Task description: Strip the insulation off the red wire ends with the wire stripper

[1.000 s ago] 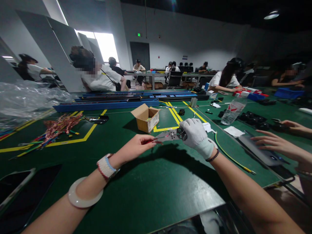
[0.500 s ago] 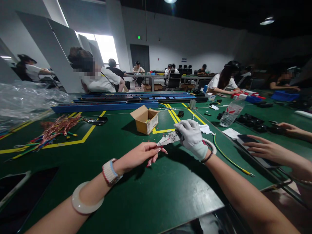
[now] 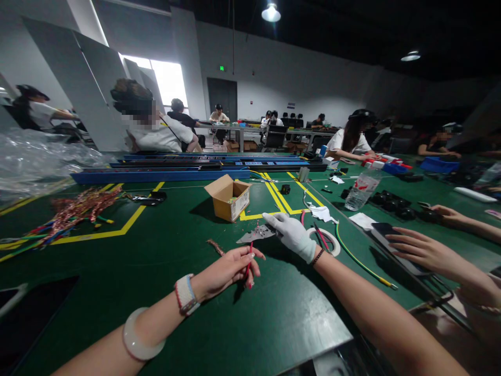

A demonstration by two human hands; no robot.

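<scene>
My left hand (image 3: 233,265), bare, pinches a thin red wire (image 3: 249,262) between thumb and forefinger, the other fingers curled beneath. My right hand (image 3: 291,235), in a white glove, is closed over a wire stripper (image 3: 256,234) whose flat silver head points left. The head lies low over the table, just beyond the red wire's upper end; the glove hides the grip. Red and black lengths (image 3: 323,239) show beside the glove, over a white tape roll (image 3: 334,243). Whether they belong to the stripper, I cannot tell. A small strand of copper (image 3: 215,246) lies left of the stripper.
An open cardboard box (image 3: 230,201) stands ahead. Left are a heap of stripped copper wires (image 3: 88,206) and plastic wrap (image 3: 43,162). A green-yellow cable (image 3: 354,261) and water bottle (image 3: 362,190) are right. A co-worker's hand (image 3: 426,245) rests on a dark phone-like slab.
My left hand has moved down, away from the stripper's head, with the red wire. The right hand and stripper are lower and further left in view. The camera view has shifted slightly.
</scene>
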